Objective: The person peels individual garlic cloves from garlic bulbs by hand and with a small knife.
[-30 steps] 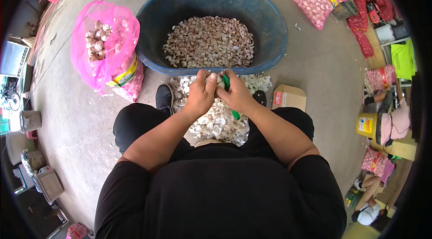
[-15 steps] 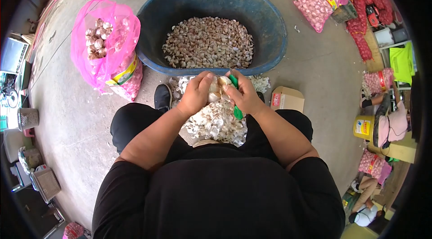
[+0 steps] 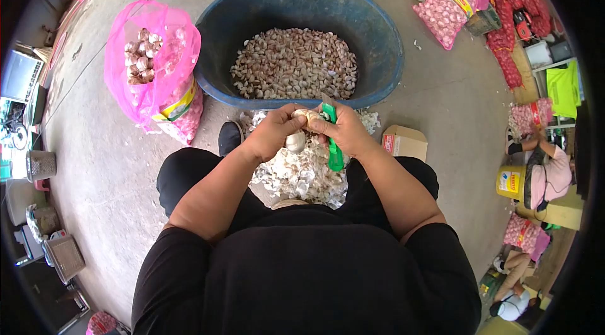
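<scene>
The near rim of the blue tub stood just ahead of both hands, barring a level path forward; from above, the tub was open. On the left, the pink mesh bag crowded its side. The cutter's exposed blade pointed towards the rim. Past the cardboard box, open concrete floor reached the yellow bucket.

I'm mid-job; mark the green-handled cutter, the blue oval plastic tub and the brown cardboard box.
Green-handled cutter (image 3: 336, 159): head view, lower end of the handle.
Blue oval plastic tub (image 3: 375, 39): head view, inner wall.
Brown cardboard box (image 3: 411, 146): head view, brown cardboard surface.
</scene>
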Tool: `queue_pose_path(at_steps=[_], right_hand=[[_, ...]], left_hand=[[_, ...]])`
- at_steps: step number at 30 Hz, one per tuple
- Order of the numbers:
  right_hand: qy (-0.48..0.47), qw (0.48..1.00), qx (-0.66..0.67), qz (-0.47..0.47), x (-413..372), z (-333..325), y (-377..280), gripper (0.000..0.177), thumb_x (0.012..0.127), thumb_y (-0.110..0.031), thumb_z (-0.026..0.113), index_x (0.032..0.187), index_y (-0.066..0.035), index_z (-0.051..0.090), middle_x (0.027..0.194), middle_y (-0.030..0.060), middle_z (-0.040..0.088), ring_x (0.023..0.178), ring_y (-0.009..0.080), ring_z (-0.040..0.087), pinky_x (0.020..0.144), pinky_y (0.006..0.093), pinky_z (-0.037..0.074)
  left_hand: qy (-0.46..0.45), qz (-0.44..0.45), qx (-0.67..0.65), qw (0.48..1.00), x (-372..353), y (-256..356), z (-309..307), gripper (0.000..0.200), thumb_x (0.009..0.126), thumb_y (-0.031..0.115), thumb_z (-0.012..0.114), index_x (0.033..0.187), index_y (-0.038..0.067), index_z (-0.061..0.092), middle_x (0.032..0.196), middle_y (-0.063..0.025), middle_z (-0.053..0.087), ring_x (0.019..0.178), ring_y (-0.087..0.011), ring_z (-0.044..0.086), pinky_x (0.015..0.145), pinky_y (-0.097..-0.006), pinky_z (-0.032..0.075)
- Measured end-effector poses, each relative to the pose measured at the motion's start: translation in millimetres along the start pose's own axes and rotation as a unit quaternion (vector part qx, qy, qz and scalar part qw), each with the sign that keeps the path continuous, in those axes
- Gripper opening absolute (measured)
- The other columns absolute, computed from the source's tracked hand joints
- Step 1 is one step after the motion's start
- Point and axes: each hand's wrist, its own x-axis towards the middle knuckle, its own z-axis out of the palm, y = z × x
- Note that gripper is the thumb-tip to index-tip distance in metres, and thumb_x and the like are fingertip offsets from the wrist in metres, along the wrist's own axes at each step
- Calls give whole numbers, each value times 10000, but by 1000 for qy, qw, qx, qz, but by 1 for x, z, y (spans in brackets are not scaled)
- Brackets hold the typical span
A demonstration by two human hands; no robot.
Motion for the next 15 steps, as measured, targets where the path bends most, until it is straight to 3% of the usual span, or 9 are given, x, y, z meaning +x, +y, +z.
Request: queue_pose_path(at_steps=[3, 6, 9, 10, 13, 15], right_hand=[[62, 992, -107, -4, -5, 0, -11, 188, 792, -155, 604, 832, -7, 494, 577, 32, 525, 431, 76, 474, 388, 205, 389], [102, 993, -58, -17, -6, 0, -13, 185, 780, -151, 612, 796, -4, 501, 580, 49, 538, 434, 80, 472, 404, 226, 392], [43, 971, -232, 47, -2, -15, -12, 224, 759, -189, 633, 761, 0, 513, 590, 53, 552, 468, 121, 497, 458, 280, 409], [21, 946, -322, -32, 1, -25, 6, 290, 742, -251, 649, 739, 10, 521, 616, 69, 556, 559, 169, 535, 531, 320, 417], [65, 923, -380, -24, -1, -17, -5, 206, 763, -152, 635, 856, -13, 514, 678, 3, 532, 596, 88, 464, 546, 231, 393], [48, 955, -283, -74, 0, -11, 0, 207, 771, -158, 630, 854, -22, 497, 719, 5, 526, 649, 83, 459, 578, 236, 393]], left_hand=[[28, -22, -34, 999, -3, 4, 6, 304, 869, 247, 481, 1058, 10, 477, 863, -58, 554, 753, -128, 539, 671, -248, 443], [45, -23, -85, 995, 0, 0, 3, 302, 863, 270, 487, 1035, 21, 485, 844, -50, 549, 723, -121, 531, 651, -244, 442], [52, 1, -98, 994, 2, 0, 2, 250, 874, 240, 475, 993, 21, 482, 830, -46, 544, 707, -113, 522, 642, -242, 436], [64, 7, -37, 997, 2, 0, 3, 230, 878, 225, 465, 982, 20, 478, 830, -45, 543, 708, -109, 521, 642, -241, 435], [79, 24, 119, 989, 3, -4, 4, 177, 889, 181, 438, 954, 19, 468, 828, -42, 540, 712, -98, 514, 644, -239, 429], [61, 31, 189, 980, 6, -10, 4, 151, 892, 156, 420, 941, 19, 461, 822, -39, 536, 715, -91, 509, 648, -237, 427]])
